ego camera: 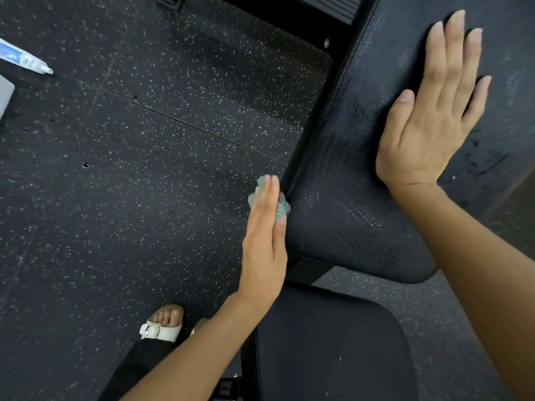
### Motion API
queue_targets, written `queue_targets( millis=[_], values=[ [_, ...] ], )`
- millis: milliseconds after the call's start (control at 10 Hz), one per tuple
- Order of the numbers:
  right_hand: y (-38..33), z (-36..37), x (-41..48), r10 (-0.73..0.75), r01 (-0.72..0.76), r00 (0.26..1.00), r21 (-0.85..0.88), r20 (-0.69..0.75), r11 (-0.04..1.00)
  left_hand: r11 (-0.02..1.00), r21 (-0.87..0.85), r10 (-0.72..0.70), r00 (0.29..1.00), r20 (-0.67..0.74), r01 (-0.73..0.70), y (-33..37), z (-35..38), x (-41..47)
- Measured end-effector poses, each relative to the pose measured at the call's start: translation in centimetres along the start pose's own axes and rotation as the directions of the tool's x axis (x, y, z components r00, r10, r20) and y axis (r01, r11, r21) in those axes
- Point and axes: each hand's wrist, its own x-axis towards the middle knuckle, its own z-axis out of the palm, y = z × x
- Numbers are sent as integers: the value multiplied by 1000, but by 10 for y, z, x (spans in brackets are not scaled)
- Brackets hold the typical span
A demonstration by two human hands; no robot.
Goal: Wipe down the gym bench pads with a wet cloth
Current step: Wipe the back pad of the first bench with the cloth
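Pressing cloth [282, 206] to pad [344, 180]: left hand [264, 251] | right hand [430, 123] flat | bottle [26, 61] on floor

The speckled floor [144, 183] left of the bench offers wide passage; a bottle [26, 60] and a grey object [4, 96] sit only at its far left edge; a sandalled foot [165, 322] stands near the bottom. The left hand [265, 241], fingers straight, presses a cloth [282, 208] on the long pad [356, 175]'s left side, blocking it; the right hand [431, 111] lies flat on top, the pad's near end free; a frame bar [307, 269] crosses the narrow gap before the seat pad [333, 342].
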Motion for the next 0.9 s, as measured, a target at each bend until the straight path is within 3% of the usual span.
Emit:
queue_targets(
  millis=[200,400,900],
  values=[
    [0,-1,0,5,-5,1000,7,7,1000,990,6,137,988,75,-138,38,0,67],
    [-1,-2,0,16,-16,1000,18,21,1000,978,46,196,975,105,-201,33,-2,65],
    [0,0,-1,9,-9,1000,15,3,1000,999,45,-4,994,109,-1,-13,-14,-10]
  ],
)
